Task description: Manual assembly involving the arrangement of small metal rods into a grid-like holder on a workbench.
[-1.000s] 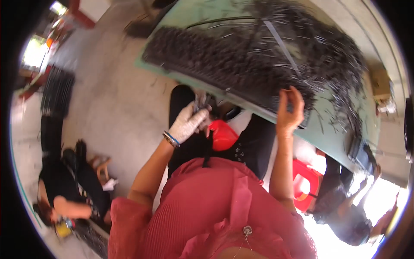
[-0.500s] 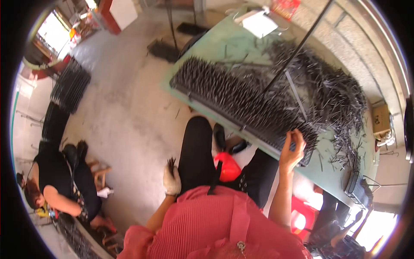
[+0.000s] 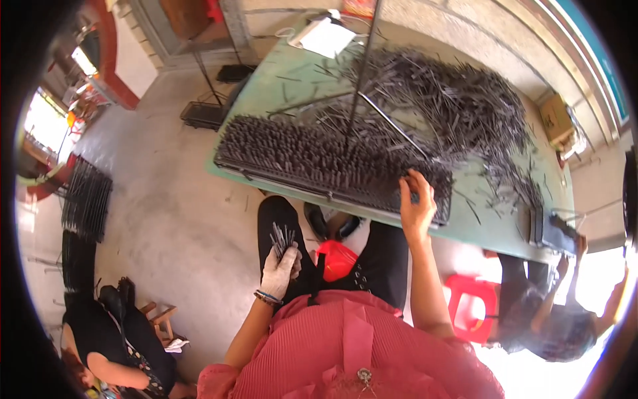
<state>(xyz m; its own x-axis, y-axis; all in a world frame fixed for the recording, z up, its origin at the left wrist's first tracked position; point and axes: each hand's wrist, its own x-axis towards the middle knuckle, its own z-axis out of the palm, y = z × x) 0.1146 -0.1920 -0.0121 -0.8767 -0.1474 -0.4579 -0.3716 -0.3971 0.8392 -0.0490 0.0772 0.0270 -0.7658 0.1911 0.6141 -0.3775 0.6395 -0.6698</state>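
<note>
My left hand (image 3: 281, 269), in a pale knit glove, is closed round a bundle of thin dark strips (image 3: 282, 236) above my left thigh. The strips' ends fan out over the fingers. My bare right hand (image 3: 419, 203) is over the right end of a long black rack (image 3: 286, 183) on the table. Its thumb and fingertips come together at the rack's surface, and whatever is between them is too small to make out. Dense rows of dark strips (image 3: 286, 146) stand upright in the rack, while its right end looks lower and barer.
The green table (image 3: 266, 86) bears a tangled heap of loose dark strips (image 3: 458, 100) behind the rack. A thin metal stand (image 3: 392, 123) rises there. White paper (image 3: 322, 36) lies at the far edge. A red stool (image 3: 473, 302) and co-workers sit to right and left.
My view has turned to the right. My left hand has come up and inward over my thigh with the strips. My right hand stays at the rack's right end.
</note>
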